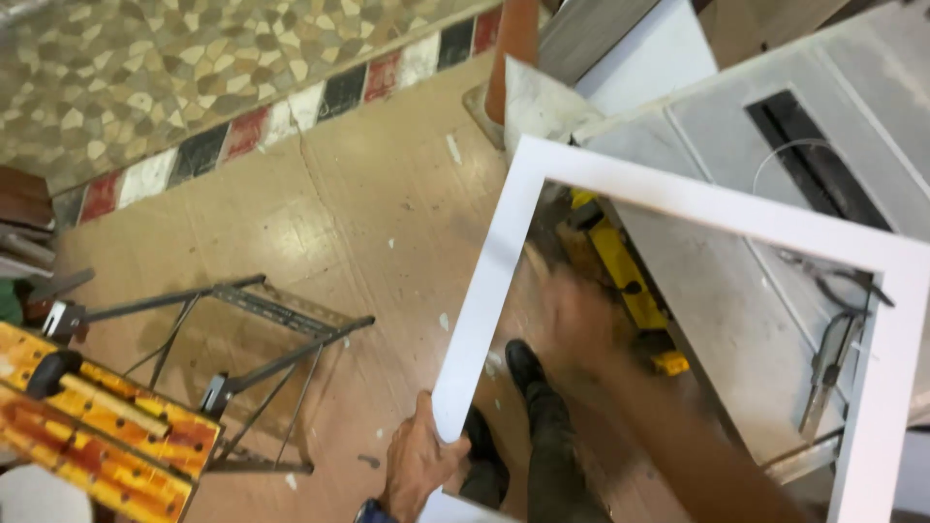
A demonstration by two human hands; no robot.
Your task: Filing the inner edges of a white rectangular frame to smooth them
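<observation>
Workshop floor below. Left hand (418,463) grips near corner of white rectangular frame (484,291); right hand (578,324) reaches through it, blurred, probably open — can't tell.

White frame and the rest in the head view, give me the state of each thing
white frame: held up, tilted over the table saw
left hand: closed on the frame's lower corner
right hand: blurred, inside the frame opening, grip unclear
table saw: blade slot open
folding workbench: standing on the floor
</observation>
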